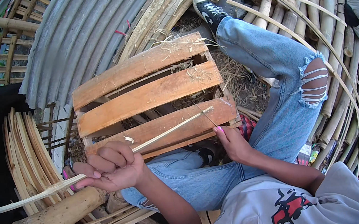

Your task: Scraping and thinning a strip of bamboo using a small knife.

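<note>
A long pale bamboo strip [169, 133] runs from the left edge across the front of a slatted wooden crate [148, 99]. My left hand [114, 165] is closed around the strip, palm partly up, at the crate's near left corner. The strip's right end lies over the near slat. By that end, my right hand [234, 143] pinches a thin, dark, narrow tool [207, 115], which looks like a knife blade seen edge-on. This tool crosses the strip close to its tip. Its handle is hidden in my fingers. A curled shaving [129, 139] rests on the near slat.
Split bamboo strips [33, 152] are bundled at the left, near a thick bamboo pole [54, 220]. Bamboo poles [320, 39] are piled along the right. Corrugated sheeting [80, 38] lies behind the crate. My bent leg [272, 67] flanks the crate's right side.
</note>
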Motion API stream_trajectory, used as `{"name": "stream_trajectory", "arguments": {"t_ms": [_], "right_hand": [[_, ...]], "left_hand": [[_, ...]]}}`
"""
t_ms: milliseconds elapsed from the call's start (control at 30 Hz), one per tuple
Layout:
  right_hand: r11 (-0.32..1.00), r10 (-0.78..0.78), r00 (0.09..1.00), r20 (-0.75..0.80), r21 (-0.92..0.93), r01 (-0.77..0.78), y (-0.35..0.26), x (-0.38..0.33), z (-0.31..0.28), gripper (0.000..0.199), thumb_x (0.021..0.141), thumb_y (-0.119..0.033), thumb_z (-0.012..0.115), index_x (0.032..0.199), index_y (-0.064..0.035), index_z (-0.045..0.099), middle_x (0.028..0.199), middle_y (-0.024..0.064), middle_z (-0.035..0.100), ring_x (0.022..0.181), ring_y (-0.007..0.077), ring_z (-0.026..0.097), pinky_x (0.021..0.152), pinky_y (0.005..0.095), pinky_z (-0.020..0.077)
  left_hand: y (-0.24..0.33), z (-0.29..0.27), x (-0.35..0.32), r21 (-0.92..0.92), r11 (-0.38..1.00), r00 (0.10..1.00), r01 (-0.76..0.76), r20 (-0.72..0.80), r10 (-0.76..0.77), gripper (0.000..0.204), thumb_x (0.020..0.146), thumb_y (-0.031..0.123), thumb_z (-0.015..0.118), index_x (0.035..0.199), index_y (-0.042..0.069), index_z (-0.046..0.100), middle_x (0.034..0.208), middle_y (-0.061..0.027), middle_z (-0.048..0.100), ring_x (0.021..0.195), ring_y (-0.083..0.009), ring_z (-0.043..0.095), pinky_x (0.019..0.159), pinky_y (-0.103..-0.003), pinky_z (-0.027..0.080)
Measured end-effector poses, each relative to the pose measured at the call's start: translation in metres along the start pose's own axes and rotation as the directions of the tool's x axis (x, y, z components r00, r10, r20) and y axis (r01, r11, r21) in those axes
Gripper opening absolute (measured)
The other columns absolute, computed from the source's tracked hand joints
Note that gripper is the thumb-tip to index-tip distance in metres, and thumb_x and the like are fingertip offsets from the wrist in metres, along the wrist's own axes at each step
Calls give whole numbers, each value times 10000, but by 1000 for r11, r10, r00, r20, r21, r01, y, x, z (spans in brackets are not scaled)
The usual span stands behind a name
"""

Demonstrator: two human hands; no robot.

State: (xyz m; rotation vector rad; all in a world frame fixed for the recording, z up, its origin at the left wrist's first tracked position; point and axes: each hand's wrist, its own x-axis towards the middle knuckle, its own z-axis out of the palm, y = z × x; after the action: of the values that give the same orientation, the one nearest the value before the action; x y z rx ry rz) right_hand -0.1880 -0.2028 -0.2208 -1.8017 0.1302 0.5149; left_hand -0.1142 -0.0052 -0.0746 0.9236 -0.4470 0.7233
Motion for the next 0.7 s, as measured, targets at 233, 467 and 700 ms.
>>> {"name": "stream_trajectory", "arguments": {"t_ms": [233, 467, 700], "right_hand": [[995, -72, 996, 47, -70, 75, -21, -3, 10, 397, 958, -268, 386, 823, 77, 529, 732, 303, 543, 757, 477, 524, 660, 500, 406], [988, -118, 993, 19, -96, 119, -28, -1, 4, 450, 967, -296, 353, 807, 89, 523, 750, 319, 538, 789, 472, 526, 678, 492, 409], [999, -12, 1000, 11, -53, 13, -19, -4, -1, 451, 965, -293, 371, 794, 91, 535, 721, 308, 539, 754, 475, 523, 648, 489, 398]], "left_hand": [[3, -2, 1, -27, 1000, 999, -11, 33, 12, 390, 954, 453, 326, 722, 139, 332, 464, 26, 231, 329, -71, 109, 241, -207, 117], [0, 1, 1, -119, 993, 995, 22, 102, -9, 416, 952, 474, 274, 737, 121, 314, 471, -4, 223, 346, -96, 154, 250, -223, 154], [-2, 0, -2, -150, 987, 990, 61, 131, -41, 421, 952, 477, 280, 729, 122, 315, 479, 0, 225, 328, -92, 156, 231, -226, 135]]}}
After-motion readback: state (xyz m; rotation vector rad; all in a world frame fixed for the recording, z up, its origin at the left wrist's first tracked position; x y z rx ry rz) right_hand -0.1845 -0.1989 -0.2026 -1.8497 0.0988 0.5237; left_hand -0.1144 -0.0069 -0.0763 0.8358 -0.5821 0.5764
